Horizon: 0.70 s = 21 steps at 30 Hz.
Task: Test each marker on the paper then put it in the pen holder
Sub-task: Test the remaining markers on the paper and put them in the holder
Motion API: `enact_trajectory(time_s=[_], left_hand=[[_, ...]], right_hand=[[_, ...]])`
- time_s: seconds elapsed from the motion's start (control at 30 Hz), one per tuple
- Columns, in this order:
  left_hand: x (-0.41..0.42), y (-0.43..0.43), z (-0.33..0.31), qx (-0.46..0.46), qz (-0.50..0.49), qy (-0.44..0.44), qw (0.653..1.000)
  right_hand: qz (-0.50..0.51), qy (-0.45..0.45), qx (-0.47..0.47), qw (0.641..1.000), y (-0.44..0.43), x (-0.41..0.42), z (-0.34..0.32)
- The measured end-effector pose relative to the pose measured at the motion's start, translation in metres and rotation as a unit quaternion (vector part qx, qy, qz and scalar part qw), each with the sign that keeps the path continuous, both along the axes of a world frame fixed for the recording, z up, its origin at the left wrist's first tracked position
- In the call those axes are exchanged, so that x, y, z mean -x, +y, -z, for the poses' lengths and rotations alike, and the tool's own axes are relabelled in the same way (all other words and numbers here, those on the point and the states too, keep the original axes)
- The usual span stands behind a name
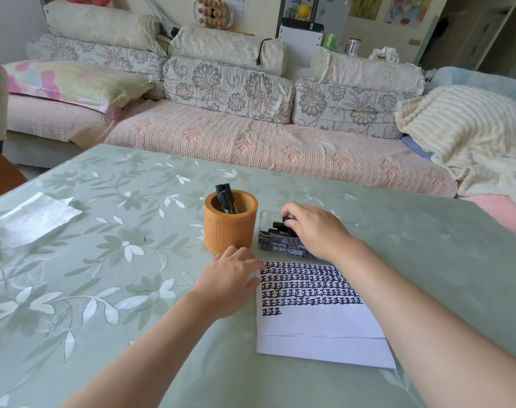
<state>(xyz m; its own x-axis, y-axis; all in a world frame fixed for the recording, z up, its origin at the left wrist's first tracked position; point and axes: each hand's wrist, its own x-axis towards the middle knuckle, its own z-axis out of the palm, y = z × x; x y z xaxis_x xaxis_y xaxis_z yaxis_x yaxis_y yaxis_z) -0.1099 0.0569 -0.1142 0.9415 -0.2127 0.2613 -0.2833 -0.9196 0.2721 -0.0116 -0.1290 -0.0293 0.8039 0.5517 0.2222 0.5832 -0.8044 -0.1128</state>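
Note:
An orange round pen holder (230,231) stands mid-table with black markers (226,198) upright in it. Right of it a clear plastic box (264,219) holds several black markers (277,237). My right hand (315,228) reaches into that box, fingertips closed around the end of one marker. A white paper (318,325) lies in front of the box, its upper half filled with rows of black written marks. My left hand (231,282) rests flat, palm down, on the paper's left top corner, just in front of the pen holder.
A white paper napkin (33,220) lies at the table's left. The table (103,275) has a green floral cover. A sofa (251,148) with cushions and a cream blanket (469,136) runs behind the table's far edge.

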Motion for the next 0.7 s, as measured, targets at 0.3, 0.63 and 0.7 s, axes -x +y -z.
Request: enact_trajectory(time_s=[0.3, 0.63, 0.7], left_hand=[[0.005, -0.001, -0.007, 0.034, -0.002, 0.0, 0.999], [0.026, -0.022, -0.026, 0.123, 0.067, -0.068, 0.988], [0.03, -0.025, -0.029, 0.136, 0.07, -0.06, 0.986]], right_hand=[[-0.031, 0.117, -0.066, 0.99, -0.002, 0.05, 0.004], [-0.029, 0.187, -0.195, 0.962, -0.028, 0.086, 0.031], [-0.025, 0.207, -0.225, 0.952, -0.028, 0.089, 0.032]])
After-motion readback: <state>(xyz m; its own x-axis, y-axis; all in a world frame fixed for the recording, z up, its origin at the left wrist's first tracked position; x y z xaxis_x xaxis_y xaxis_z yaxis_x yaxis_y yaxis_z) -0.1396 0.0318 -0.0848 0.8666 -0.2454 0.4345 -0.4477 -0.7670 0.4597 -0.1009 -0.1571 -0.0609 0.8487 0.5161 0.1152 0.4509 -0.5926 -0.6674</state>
